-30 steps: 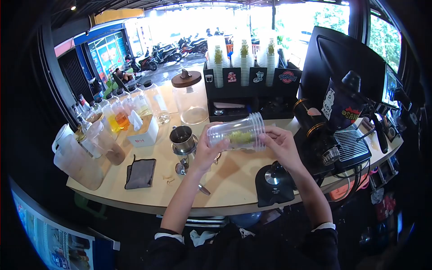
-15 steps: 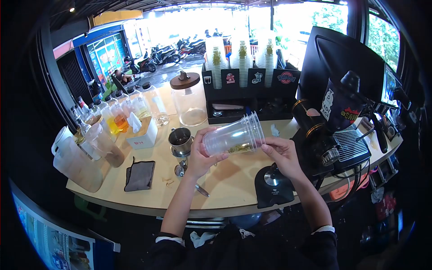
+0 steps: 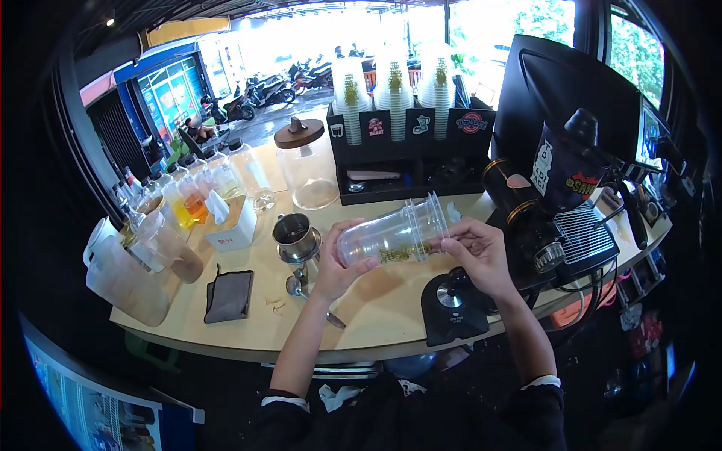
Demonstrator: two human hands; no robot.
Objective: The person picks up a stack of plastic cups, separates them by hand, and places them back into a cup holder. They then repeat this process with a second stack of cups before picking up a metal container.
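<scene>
A few clear plastic cups [image 3: 380,234], nested in one another, lie tilted sideways in the air above the counter, their rims toward the right. Green print shows on their lower side. My left hand [image 3: 336,264] is wrapped around the base end, thumb along the near side. At the rims, my right hand [image 3: 481,254] pinches the edge of a cup between thumb and fingers. Just left of my left hand stands a metal coffee dripper [image 3: 295,234], with a spoon [image 3: 334,319] lying below it. A tamper [image 3: 450,295] rests on a black mat [image 3: 456,325] under my right hand.
Behind are a lidded glass jar [image 3: 308,177] and a black cup holder [image 3: 410,165] with stacked cups. An espresso machine [image 3: 587,229] and grinder [image 3: 560,165] stand right. Left are bottles [image 3: 244,165], pitchers [image 3: 124,282], a tissue box [image 3: 232,225] and a dark cloth [image 3: 229,295].
The cups' rims have separated slightly, with one cup drawn a little to the right. My right hand's fingers have curled in more at the rim. The view has shifted slightly.
</scene>
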